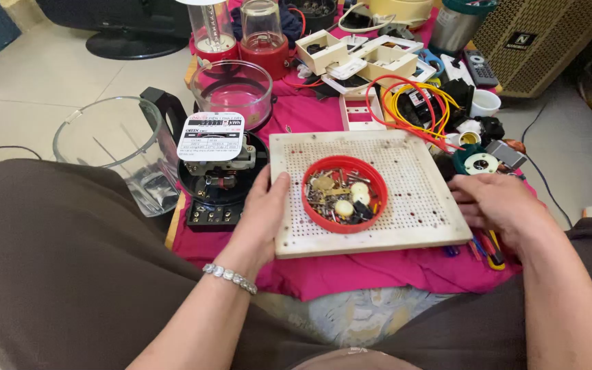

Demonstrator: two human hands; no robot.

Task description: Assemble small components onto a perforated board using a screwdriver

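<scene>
Brown-clad knees fill the bottom of the view, with two bare forearms reaching forward over them. Left hand (263,209), a beaded bracelet (231,278) at the wrist, pinches the left edge of a white perforated board (419,199), thumb on top and fingers hidden beneath. Right hand (498,204) rests at the board's right edge, fingers curled down among small tools; cannot tell whether anything is held. Lying square on a pink cloth (323,274) near its front edge, the board carries a red round lid (344,194) at its centre, heaped with screws, metal bits and a few pale round caps.

Judged best done by keeping the board level and lifting both sides together, since any tilt would likely slide the lid and spill the screws; a firmer hold on the right edge seems wanted first.

Labels: a round white paper label (211,136) with red and black print tops the black meter (217,178) just left of the board. Behind, at the cloth's far edge, two clear blender jars on red bases (265,51) and white plastic housings (361,58). Red and yellow wires (412,103) loop by the board's far right corner. A small dark badge sits on a tan speaker grille (549,34) at top right. Left of the cloth, a clear glass jug (121,154) on the floor.
</scene>
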